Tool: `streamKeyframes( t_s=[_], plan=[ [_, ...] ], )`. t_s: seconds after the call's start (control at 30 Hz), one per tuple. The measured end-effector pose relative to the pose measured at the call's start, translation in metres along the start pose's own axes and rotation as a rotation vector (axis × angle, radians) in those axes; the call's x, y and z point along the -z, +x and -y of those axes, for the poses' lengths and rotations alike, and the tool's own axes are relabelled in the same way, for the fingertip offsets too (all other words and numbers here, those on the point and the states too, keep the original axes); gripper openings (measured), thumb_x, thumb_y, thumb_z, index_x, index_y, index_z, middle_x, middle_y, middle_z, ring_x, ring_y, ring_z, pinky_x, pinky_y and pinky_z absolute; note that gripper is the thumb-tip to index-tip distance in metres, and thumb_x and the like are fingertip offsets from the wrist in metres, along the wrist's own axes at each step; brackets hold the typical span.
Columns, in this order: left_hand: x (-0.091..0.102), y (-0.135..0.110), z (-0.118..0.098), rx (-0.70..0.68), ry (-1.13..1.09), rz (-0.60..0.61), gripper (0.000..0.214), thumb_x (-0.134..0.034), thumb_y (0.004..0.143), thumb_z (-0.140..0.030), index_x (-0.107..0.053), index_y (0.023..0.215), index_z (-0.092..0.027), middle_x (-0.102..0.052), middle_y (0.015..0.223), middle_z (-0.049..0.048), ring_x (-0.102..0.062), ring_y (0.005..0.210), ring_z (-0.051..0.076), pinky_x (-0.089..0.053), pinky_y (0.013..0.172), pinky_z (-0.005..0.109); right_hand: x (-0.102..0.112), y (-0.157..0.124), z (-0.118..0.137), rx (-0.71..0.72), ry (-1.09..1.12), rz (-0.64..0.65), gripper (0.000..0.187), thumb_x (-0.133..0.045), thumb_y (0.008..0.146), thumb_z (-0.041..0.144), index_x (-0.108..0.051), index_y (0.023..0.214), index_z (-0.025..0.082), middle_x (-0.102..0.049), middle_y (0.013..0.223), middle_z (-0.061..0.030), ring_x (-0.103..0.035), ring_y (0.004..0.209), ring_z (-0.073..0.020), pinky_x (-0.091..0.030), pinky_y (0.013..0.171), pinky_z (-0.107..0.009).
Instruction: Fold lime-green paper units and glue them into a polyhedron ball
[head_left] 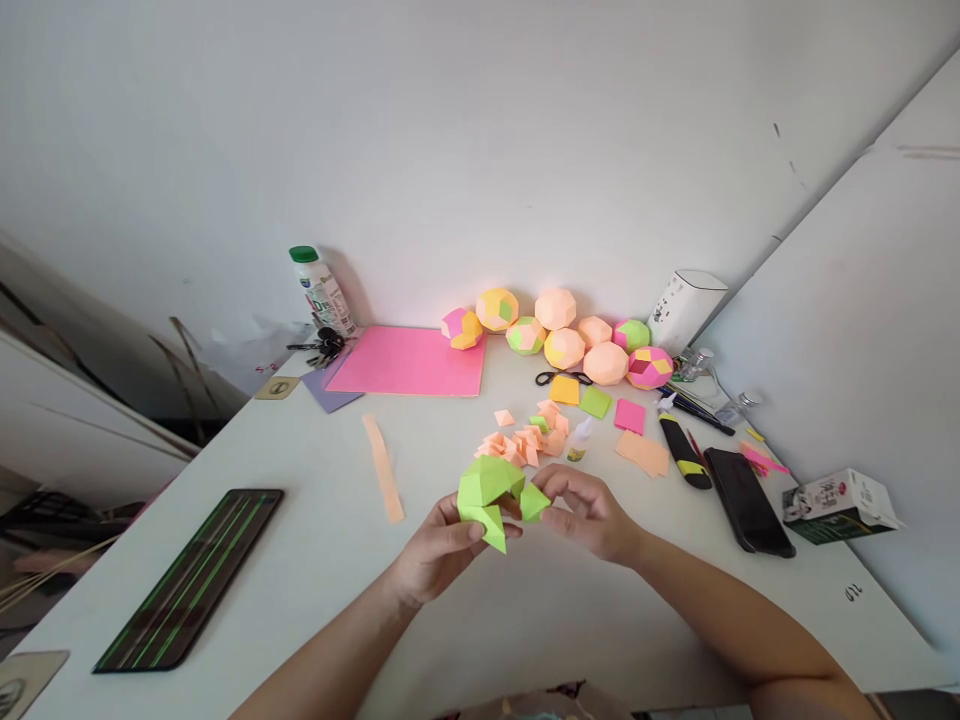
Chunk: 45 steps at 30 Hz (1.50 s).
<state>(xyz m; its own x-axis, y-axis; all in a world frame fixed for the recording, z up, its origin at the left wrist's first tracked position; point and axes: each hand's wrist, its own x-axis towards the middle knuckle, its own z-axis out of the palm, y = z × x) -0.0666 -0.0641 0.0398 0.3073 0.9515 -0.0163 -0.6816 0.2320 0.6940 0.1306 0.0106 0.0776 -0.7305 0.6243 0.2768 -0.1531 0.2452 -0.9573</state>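
Note:
A partly formed green paper ball (487, 482), faceted and with an opening on its right side, is held up over the table by my left hand (439, 545). My left thumb presses on a pointed flap at its lower front. Between the thumb and fingers of my right hand (589, 515) is a small green folded paper piece (533, 502), close to the opening; whether it touches the ball I cannot tell. Just behind the hands lie a pile of folded peach paper pieces (517, 446) and a small glue bottle (579, 440).
Several finished paper balls (606, 362) line the wall. Scissors (546, 379), paper squares (596, 402), a cutter knife (684, 452), a phone (746, 500) and a carton (844, 507) are right. A pink sheet (412, 362), peach strip (383, 468) and dark tablet (191, 580) are left.

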Motion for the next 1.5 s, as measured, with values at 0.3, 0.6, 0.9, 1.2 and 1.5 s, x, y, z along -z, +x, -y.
streamKeyframes(
  t_s=[0.3, 0.6, 0.9, 1.2, 1.5],
  plan=[
    [-0.007, 0.000, -0.005, -0.005, 0.106, 0.010, 0.020, -0.073, 0.067, -0.029, -0.071, 0.080, -0.014, -0.063, 0.080, 0.0078, -0.057, 0.076, 0.020, -0.042, 0.072, 0.032, 0.003, 0.004, -0.010, -0.286, 0.682, 0.025, 0.020, -0.069, 0.077, 0.035, -0.056, 0.077, 0.021, -0.064, 0.088, 0.0000, -0.060, 0.095, -0.0198, -0.039, 0.095, -0.049],
    [-0.008, 0.000, -0.002, 0.059, 0.120, 0.013, 0.032, -0.077, 0.063, -0.038, -0.070, 0.082, -0.013, -0.061, 0.080, 0.0078, -0.056, 0.072, 0.019, -0.043, 0.072, 0.033, 0.005, 0.002, -0.010, -0.230, 0.543, -0.054, 0.017, -0.072, 0.075, 0.029, -0.060, 0.076, 0.019, -0.059, 0.077, 0.0002, -0.055, 0.073, -0.0123, -0.043, 0.074, -0.032],
    [-0.004, -0.001, 0.009, 0.145, -0.076, -0.058, 0.029, -0.064, 0.076, -0.042, -0.065, 0.077, -0.012, -0.063, 0.074, 0.0084, -0.059, 0.071, 0.020, -0.044, 0.069, 0.033, 0.005, 0.000, -0.002, -0.128, 0.281, 0.028, 0.012, -0.068, 0.078, 0.026, -0.060, 0.078, 0.017, -0.059, 0.084, -0.0039, -0.055, 0.080, -0.0148, -0.045, 0.074, -0.032],
    [-0.007, 0.002, 0.008, 0.138, -0.130, -0.076, 0.028, -0.071, 0.069, -0.035, -0.056, 0.059, -0.013, -0.051, 0.057, 0.0007, -0.052, 0.056, 0.013, -0.040, 0.061, 0.029, 0.003, -0.001, -0.002, -0.167, 0.177, 0.029, 0.011, -0.063, 0.082, 0.028, -0.062, 0.084, 0.017, -0.058, 0.082, -0.0036, -0.055, 0.077, -0.0143, -0.046, 0.073, -0.031],
    [-0.006, 0.001, 0.011, 0.092, -0.162, -0.219, 0.026, -0.076, 0.066, -0.034, -0.061, 0.067, -0.013, -0.055, 0.060, 0.0007, -0.050, 0.054, 0.011, -0.041, 0.058, 0.026, -0.003, -0.002, -0.002, -0.088, 0.070, 0.028, 0.011, -0.060, 0.084, 0.029, -0.062, 0.083, 0.017, -0.056, 0.082, -0.0040, -0.051, 0.072, -0.0127, -0.045, 0.064, -0.027]
  ],
)
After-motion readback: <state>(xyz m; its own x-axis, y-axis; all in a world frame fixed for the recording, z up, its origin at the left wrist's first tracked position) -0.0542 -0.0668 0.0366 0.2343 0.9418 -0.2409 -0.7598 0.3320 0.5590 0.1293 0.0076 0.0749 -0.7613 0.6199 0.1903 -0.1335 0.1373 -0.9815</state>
